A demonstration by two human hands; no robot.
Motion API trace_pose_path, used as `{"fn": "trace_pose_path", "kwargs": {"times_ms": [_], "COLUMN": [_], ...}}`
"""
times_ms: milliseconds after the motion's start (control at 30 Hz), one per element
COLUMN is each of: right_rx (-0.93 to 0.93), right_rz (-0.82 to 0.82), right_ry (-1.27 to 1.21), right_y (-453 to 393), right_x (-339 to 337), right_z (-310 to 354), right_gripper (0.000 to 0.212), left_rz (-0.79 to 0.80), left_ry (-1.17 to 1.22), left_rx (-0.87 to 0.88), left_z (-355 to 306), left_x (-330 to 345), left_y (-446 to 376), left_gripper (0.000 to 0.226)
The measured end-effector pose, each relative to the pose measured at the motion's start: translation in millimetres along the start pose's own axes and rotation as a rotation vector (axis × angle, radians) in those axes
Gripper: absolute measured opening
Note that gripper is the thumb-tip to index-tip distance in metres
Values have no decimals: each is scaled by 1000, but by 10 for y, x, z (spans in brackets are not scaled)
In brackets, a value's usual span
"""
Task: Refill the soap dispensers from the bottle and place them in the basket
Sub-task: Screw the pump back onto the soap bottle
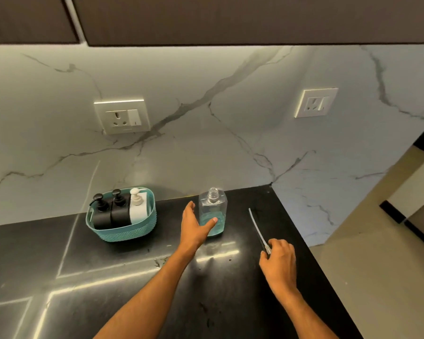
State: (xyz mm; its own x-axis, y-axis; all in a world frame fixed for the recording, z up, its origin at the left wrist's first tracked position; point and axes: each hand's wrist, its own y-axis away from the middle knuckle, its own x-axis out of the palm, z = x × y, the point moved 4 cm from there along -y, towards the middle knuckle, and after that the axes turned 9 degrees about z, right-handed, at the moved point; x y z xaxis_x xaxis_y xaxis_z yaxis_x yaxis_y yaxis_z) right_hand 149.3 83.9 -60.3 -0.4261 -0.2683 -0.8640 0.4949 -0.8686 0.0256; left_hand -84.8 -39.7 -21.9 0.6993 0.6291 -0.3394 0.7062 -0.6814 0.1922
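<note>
Left hand [194, 227], grip wide, touches the uncapped clear rectangular plastic bottle of blue liquid [212, 212] mid-desk, while right hand [278, 259] near the desk's right edge grips the pump's thin translucent tube [257, 227], angled up-left toward the bottle's neck

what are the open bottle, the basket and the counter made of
Open bottle: clear glossy plastic, probably; the blue liquid shows through its walls.
Basket: teal moulded plastic, it seems, matte, with a woven-look texture.
Counter: dark polished stone, likely granite; it mirrors the lights sharply.
</note>
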Motion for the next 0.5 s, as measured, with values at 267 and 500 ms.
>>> {"fn": "trace_pose_path", "kwargs": {"times_ms": [267, 500], "right_rx": [68, 77], "right_rz": [136, 136], "right_ry": [4, -53], "right_y": [-10, -83], "right_x": [105, 110], "right_z": [-190, -232], "right_gripper": [42, 35], "left_rz": [14, 31], "left_ry": [31, 81], "left_rx": [34, 41], "left_z": [-72, -94], "left_x": [65, 126], "left_y": [-211, -264], "left_gripper": [95, 81]}}
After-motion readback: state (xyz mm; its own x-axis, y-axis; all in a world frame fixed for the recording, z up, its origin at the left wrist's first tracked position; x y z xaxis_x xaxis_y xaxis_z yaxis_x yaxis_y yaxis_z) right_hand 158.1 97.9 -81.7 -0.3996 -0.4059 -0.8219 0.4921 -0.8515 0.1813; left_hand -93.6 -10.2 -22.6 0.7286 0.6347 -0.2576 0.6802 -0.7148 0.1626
